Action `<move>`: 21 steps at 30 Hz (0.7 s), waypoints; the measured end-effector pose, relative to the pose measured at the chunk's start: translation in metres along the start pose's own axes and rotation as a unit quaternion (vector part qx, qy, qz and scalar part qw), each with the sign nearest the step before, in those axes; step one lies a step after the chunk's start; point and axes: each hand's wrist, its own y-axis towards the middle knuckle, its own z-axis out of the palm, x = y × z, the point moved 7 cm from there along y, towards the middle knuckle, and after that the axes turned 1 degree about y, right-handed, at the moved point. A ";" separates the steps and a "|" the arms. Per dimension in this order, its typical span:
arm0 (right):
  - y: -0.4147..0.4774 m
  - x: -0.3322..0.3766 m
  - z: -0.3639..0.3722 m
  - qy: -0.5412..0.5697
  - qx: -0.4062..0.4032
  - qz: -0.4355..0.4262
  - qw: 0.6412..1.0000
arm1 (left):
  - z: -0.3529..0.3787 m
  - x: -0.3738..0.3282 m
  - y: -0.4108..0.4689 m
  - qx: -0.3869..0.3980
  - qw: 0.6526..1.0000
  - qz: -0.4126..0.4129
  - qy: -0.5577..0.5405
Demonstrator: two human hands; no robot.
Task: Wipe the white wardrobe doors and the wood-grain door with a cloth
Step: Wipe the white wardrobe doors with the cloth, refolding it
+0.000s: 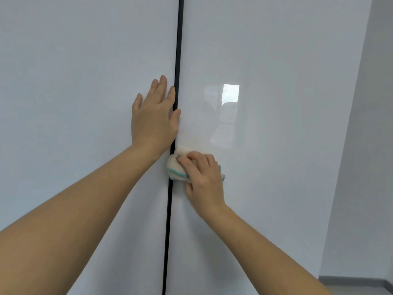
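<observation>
closest to me, the left forearm point(63, 220) enters from 7 o'clock and the right forearm point(265, 241) from 5 o'clock. i see the cloth point(176, 167), cream with a teal edge, bunched just below centre against the right wardrobe door point(276, 145), touching the dark gap point(177, 50), with the right hand point(204, 179) curled over it and gripping it. at 11 o'clock from it the left hand point(153, 116) lies flat, fingers spread, on the left wardrobe door point(74, 81); a pale wall point(365, 167) stands at 3 o'clock.

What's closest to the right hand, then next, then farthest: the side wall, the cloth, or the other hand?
1. The cloth: gripped in the right hand.
2. The left hand: just up-left, flat on the left door.
3. The side wall: far right.
</observation>
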 end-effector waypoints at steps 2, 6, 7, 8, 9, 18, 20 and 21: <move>-0.028 0.004 0.003 0.000 0.019 -0.027 0.999 | 0.001 -0.001 -0.002 0.003 1.000 -0.010 0.008; -0.063 0.007 0.003 -0.041 0.108 -0.146 0.983 | 0.004 -0.004 -0.005 0.005 0.999 -0.030 0.009; -0.063 0.005 -0.001 -0.054 0.125 -0.169 0.976 | 0.004 -0.005 -0.005 0.006 0.999 -0.036 0.011; -0.059 -0.001 -0.008 -0.063 0.127 -0.179 0.973 | 0.005 -0.006 -0.006 0.007 0.999 -0.040 0.011; -0.051 -0.010 -0.018 -0.070 0.114 -0.176 0.975 | 0.004 -0.006 -0.006 0.008 0.999 -0.042 0.012; -0.033 -0.149 -0.150 -0.114 -0.043 0.176 0.977 | 0.004 -0.009 -0.007 0.011 0.998 -0.052 0.031; -0.038 -0.171 -0.175 -0.127 -0.092 0.230 0.961 | 0.003 -0.009 -0.007 0.010 0.998 -0.053 0.035; -0.040 -0.180 -0.184 -0.128 -0.117 0.256 0.951 | 0.003 -0.008 -0.007 0.009 0.998 -0.054 0.036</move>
